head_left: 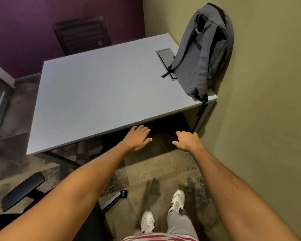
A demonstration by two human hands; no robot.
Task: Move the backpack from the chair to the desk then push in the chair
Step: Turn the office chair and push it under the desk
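Grey backpack [205,54] stands upright on the desk [97,94], straps outward, leaning against the wall, while both empty hands, left hand [137,138] and right hand [188,140], hover spread, the chair [23,192] unpushed.

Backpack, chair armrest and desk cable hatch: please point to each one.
backpack [205,54], head view, on its grey back panel.
chair armrest [23,191], head view, on the black pad.
desk cable hatch [165,55], head view, on its dark lid.

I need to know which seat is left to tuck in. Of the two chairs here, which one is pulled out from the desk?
The black office chair with the padded armrest at lower left, standing clear of the grey desk. The black slatted-back chair sits tucked behind the far edge.
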